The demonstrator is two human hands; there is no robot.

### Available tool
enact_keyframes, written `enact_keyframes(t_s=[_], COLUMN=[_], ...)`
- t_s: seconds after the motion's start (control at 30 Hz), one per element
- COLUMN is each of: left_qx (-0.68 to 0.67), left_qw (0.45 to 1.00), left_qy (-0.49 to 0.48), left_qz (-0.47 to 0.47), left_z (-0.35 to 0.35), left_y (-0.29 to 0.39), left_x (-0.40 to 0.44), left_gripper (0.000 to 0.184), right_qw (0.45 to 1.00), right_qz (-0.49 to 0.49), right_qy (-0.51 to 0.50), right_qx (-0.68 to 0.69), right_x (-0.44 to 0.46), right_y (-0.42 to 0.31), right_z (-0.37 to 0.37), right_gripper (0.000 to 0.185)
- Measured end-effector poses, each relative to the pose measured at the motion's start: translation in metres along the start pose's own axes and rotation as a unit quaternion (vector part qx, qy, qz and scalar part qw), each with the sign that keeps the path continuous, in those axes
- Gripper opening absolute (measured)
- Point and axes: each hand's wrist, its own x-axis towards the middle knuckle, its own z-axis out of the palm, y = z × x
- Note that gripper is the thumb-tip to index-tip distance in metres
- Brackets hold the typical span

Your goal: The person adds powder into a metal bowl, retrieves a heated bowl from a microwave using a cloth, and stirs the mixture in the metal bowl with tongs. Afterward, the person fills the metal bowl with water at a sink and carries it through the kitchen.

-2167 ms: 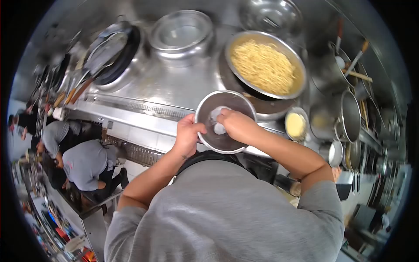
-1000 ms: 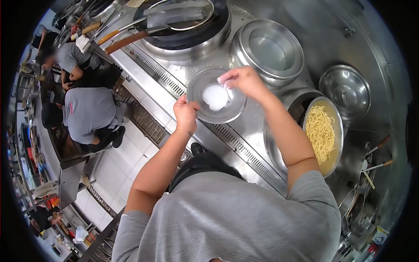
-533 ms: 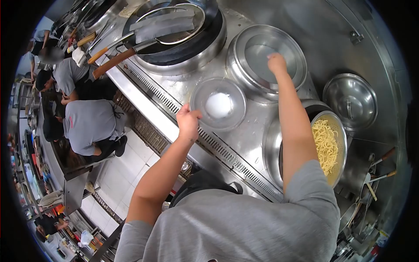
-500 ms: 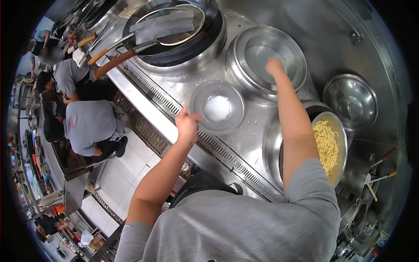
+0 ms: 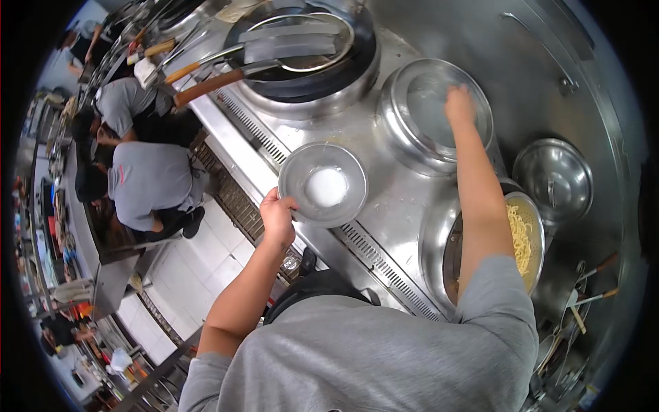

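My left hand (image 5: 277, 218) grips the near-left rim of a clear bowl (image 5: 355, 180), thumb over the edge. A small heap of white granular stuff (image 5: 327, 187) lies in the middle of the bowl, which is held above the steel counter. Farther right, my right hand (image 5: 460, 105) is over a round metal pot (image 5: 405, 146) holding cloudy liquid (image 5: 427, 103). Its fingers are drawn together, and whatever they may hold is hidden. Beneath my right forearm, partly covered, is a strainer (image 5: 539, 223) with yellow noodles (image 5: 519, 242).
A wok (image 5: 302, 88) with a wire skimmer and cleaver-like blade (image 5: 292, 47) stands at the back left, wooden handles jutting out. A metal lid (image 5: 555, 180) leans by the right wall. Ladles (image 5: 594, 296) hang at lower right. Co-workers (image 5: 147, 182) stand at the left.
My left hand has brought the bowl toward me and to the left. My right hand stays over the pot, now farther toward its far right side. The camera view has shifted slightly.
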Motion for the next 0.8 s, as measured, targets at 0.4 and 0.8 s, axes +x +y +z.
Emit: enact_keyframes(t_s=[0.4,0.8], left_qx=[-0.043,-0.186], left_qw=[0.989,0.915], left_qy=[0.130,0.324], left_qz=[0.059,0.153], left_z=[-0.129,-0.451], left_y=[0.056,0.108], left_x=[-0.020,-0.071], left_gripper=[0.016,0.018], right_qw=[0.851,0.560], right_qz=[-0.341,-0.678], right_qy=[-0.264,-0.270], right_qx=[0.299,0.391], right_x=[-0.225,-0.407], right_y=[-0.381,-0.716], right_z=[-0.108,-0.147], right_gripper=[0.019,0.009])
